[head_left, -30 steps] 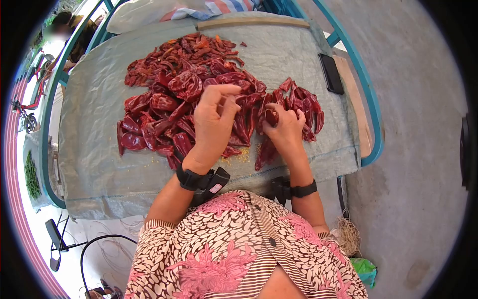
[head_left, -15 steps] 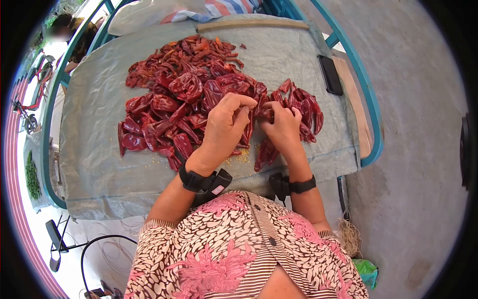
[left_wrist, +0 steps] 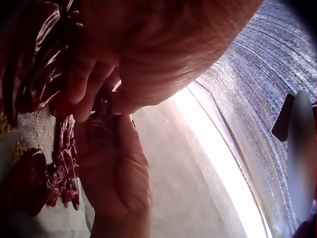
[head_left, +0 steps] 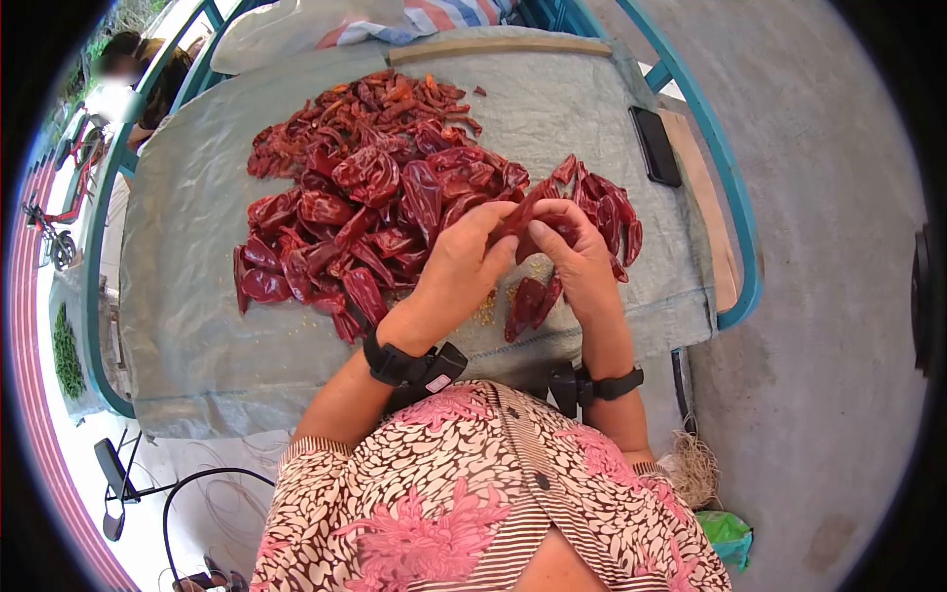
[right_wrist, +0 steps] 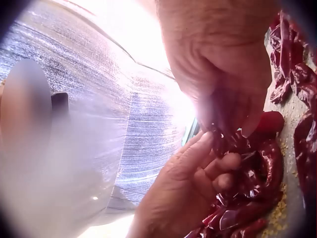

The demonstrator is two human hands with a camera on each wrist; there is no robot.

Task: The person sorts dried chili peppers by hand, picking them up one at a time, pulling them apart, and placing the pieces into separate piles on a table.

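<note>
Both hands meet over a dried red chili pepper point(head_left: 530, 212) at the middle right of the sheet in the head view. My left hand point(head_left: 456, 271) pinches its left side between thumb and fingers. From the right, my right hand point(head_left: 584, 259) grips it, thumb on the near side and fingers curled behind. Fingers cover much of the pepper in both wrist views. To the left lies a large heap of glossy red peppers point(head_left: 326, 207). Just right of the hands is a smaller pile of peppers point(head_left: 619, 212), and a loose pepper point(head_left: 524, 308) lies nearer the body.
Smaller, darker dried pieces point(head_left: 380, 104) lie behind the large heap. Yellow seeds point(head_left: 484, 312) are scattered on the woven sheet point(head_left: 197, 345). A black phone point(head_left: 654, 146) rests at the right edge, inside the blue-green metal rail point(head_left: 735, 227). A wooden strip point(head_left: 503, 45) runs along the back.
My left hand has come right and slightly down from above the heap to join the right hand. The pepper, earlier in the right hand alone, is now between both hands.
</note>
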